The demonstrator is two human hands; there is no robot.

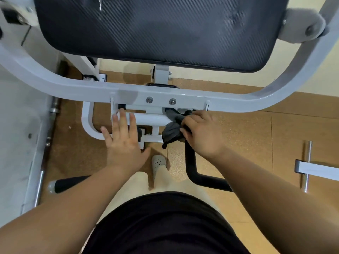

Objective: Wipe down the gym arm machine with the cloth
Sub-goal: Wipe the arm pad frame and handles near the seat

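dark grey cloth (172, 125), white machine frame (73, 85), black ribbed pad (161, 28), brown speckled floor (238, 129)

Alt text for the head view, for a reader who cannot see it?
The right hand grips a dark grey cloth against a short white bar of the arm machine, below its curved white frame and black pad. The left hand, held flat, lies over the bar's other end.

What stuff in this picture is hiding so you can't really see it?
All in the head view:
- Part of the cloth: the right hand gripping it covers it.
- The black pad: the top edge cuts off its far part.
- The black handle: its end runs behind the right forearm.
- Only one grey shoe shows; the person's body blocks the floor nearer them.
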